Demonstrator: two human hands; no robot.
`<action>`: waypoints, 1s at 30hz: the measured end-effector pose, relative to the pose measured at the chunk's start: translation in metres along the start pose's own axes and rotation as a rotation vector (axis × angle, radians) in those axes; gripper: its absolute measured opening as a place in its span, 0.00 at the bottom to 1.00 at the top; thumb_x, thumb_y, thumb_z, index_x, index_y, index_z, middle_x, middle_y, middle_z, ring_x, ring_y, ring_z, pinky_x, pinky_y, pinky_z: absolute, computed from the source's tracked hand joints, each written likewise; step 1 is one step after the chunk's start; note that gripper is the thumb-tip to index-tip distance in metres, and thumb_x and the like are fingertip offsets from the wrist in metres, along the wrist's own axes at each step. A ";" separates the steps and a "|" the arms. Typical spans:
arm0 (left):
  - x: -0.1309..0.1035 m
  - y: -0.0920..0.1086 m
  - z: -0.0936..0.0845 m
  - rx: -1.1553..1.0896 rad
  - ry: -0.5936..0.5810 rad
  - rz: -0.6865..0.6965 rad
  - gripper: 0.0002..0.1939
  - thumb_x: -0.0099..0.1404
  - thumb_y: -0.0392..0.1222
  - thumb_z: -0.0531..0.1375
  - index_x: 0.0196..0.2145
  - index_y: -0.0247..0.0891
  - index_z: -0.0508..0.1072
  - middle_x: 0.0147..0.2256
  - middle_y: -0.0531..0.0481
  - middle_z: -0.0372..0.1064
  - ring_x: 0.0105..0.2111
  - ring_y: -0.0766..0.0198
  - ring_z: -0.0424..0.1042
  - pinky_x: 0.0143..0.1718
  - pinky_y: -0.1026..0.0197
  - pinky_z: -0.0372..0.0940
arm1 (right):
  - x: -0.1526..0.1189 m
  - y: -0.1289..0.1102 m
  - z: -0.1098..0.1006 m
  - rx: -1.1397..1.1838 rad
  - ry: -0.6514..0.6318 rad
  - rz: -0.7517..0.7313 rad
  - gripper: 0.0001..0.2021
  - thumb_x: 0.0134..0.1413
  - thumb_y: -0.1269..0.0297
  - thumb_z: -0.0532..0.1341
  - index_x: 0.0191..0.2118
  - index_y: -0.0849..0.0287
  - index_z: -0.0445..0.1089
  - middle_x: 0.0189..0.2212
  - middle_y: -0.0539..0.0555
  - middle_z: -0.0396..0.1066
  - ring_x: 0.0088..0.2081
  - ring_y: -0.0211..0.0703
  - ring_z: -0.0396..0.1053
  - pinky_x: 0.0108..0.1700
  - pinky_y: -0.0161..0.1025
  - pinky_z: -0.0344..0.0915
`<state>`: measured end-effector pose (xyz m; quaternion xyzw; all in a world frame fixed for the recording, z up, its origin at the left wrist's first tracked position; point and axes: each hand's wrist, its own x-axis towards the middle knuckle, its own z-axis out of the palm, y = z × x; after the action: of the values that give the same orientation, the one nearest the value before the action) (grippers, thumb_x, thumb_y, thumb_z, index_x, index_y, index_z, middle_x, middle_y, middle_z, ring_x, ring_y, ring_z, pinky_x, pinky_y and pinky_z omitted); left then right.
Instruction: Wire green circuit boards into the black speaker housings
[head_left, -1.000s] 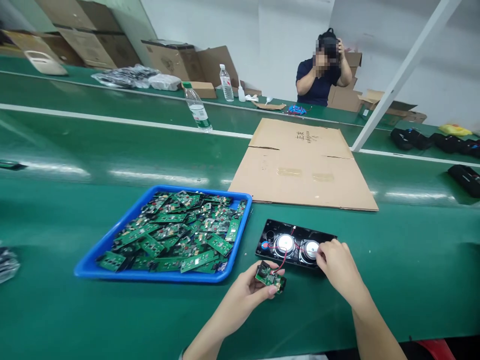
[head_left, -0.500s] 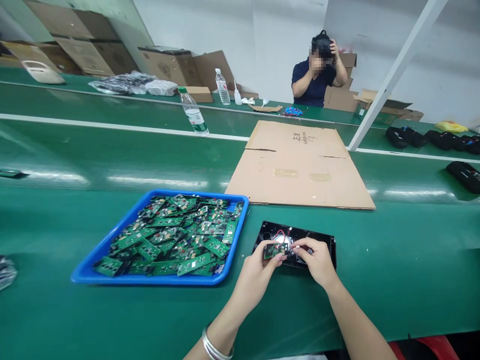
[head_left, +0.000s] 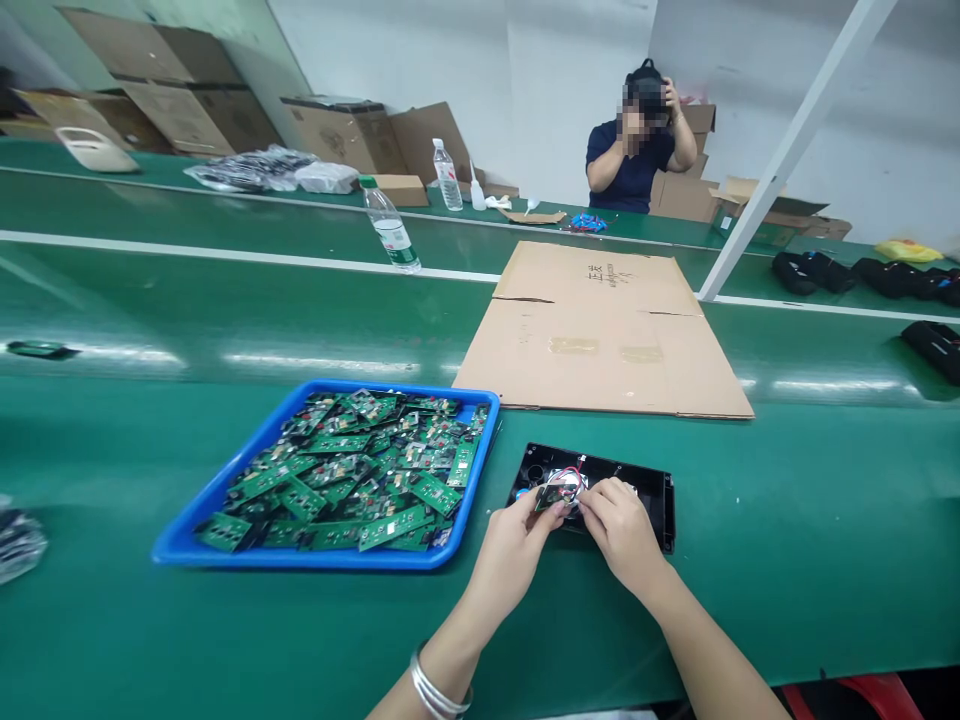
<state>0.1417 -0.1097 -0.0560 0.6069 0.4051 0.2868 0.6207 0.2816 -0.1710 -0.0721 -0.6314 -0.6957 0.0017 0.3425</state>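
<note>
A small green circuit board is pinched between the thumb and fingers of my left hand. My right hand is closed at the board's right edge, its fingertips on what looks like a thin wire's end; the fingers partly hide it. Under both hands lies a black plastic housing, open side up, with a round silvery speaker inside. Red and white wires loop up from the speaker area beside the board. Part of the housing is covered by my hands.
Left of the housing, a blue tray holds many circuit boards. A flattened cardboard sheet lies behind. Further back are a bottle, a white post, black cases and a person seated across the tables.
My right hand has moved left, closer to the board, and its fingers have curled in. The board in my left hand has tilted. The view has shifted slightly.
</note>
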 end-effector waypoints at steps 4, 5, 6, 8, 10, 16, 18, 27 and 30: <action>0.000 -0.001 -0.002 0.076 -0.018 0.020 0.14 0.57 0.47 0.55 0.38 0.36 0.71 0.31 0.46 0.76 0.35 0.53 0.75 0.39 0.53 0.70 | -0.001 0.003 -0.001 0.161 0.046 0.058 0.10 0.61 0.67 0.51 0.32 0.60 0.68 0.27 0.53 0.66 0.31 0.40 0.62 0.32 0.38 0.60; 0.000 -0.001 -0.002 0.098 -0.021 0.025 0.14 0.58 0.47 0.55 0.37 0.36 0.71 0.30 0.46 0.76 0.35 0.53 0.75 0.38 0.54 0.70 | -0.001 0.003 -0.001 0.192 0.068 0.068 0.09 0.60 0.67 0.52 0.32 0.59 0.68 0.27 0.52 0.67 0.31 0.40 0.62 0.33 0.38 0.60; -0.001 0.000 -0.002 0.116 -0.022 0.031 0.14 0.58 0.47 0.55 0.37 0.36 0.71 0.31 0.46 0.76 0.35 0.53 0.75 0.37 0.54 0.70 | -0.001 0.004 -0.001 0.203 0.090 0.071 0.08 0.60 0.67 0.54 0.32 0.59 0.68 0.26 0.52 0.67 0.31 0.40 0.62 0.33 0.37 0.60; -0.001 0.001 -0.001 0.144 -0.026 0.045 0.13 0.58 0.46 0.54 0.36 0.36 0.71 0.31 0.46 0.76 0.34 0.54 0.75 0.36 0.56 0.69 | -0.002 0.005 0.000 0.157 0.141 0.044 0.08 0.59 0.68 0.54 0.31 0.59 0.69 0.25 0.52 0.66 0.29 0.39 0.61 0.32 0.38 0.58; -0.001 0.004 0.001 0.185 -0.032 0.063 0.12 0.58 0.46 0.54 0.34 0.36 0.71 0.31 0.46 0.76 0.33 0.55 0.74 0.34 0.58 0.68 | -0.003 0.005 0.001 0.066 0.176 -0.006 0.08 0.59 0.69 0.54 0.30 0.60 0.69 0.23 0.51 0.66 0.28 0.39 0.60 0.30 0.38 0.56; 0.001 0.011 0.005 0.368 -0.040 0.129 0.10 0.58 0.43 0.54 0.26 0.37 0.70 0.20 0.53 0.69 0.21 0.62 0.67 0.24 0.63 0.60 | -0.002 0.002 0.001 -0.090 0.175 -0.134 0.09 0.59 0.71 0.53 0.31 0.61 0.69 0.23 0.53 0.67 0.27 0.39 0.58 0.29 0.38 0.53; 0.002 0.013 0.004 0.424 -0.054 0.158 0.10 0.59 0.43 0.53 0.24 0.38 0.69 0.18 0.54 0.67 0.20 0.63 0.64 0.23 0.63 0.57 | -0.001 0.002 0.000 -0.126 0.171 -0.169 0.09 0.59 0.73 0.53 0.31 0.62 0.69 0.23 0.53 0.68 0.27 0.39 0.58 0.29 0.39 0.53; 0.000 0.018 -0.004 0.527 -0.160 0.299 0.11 0.63 0.37 0.49 0.34 0.40 0.72 0.30 0.49 0.74 0.29 0.60 0.70 0.31 0.62 0.61 | -0.004 0.006 0.001 0.238 0.091 0.149 0.06 0.57 0.62 0.56 0.31 0.57 0.64 0.23 0.51 0.66 0.27 0.40 0.62 0.28 0.37 0.61; -0.002 0.016 -0.004 0.527 -0.193 0.358 0.13 0.64 0.36 0.49 0.39 0.39 0.72 0.37 0.48 0.74 0.35 0.60 0.72 0.36 0.61 0.64 | -0.007 0.007 0.001 0.392 0.055 0.304 0.07 0.53 0.60 0.59 0.36 0.56 0.63 0.25 0.50 0.67 0.27 0.40 0.64 0.27 0.36 0.63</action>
<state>0.1392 -0.1074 -0.0395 0.8327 0.2916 0.2179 0.4173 0.2871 -0.1753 -0.0797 -0.6501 -0.5697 0.1708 0.4729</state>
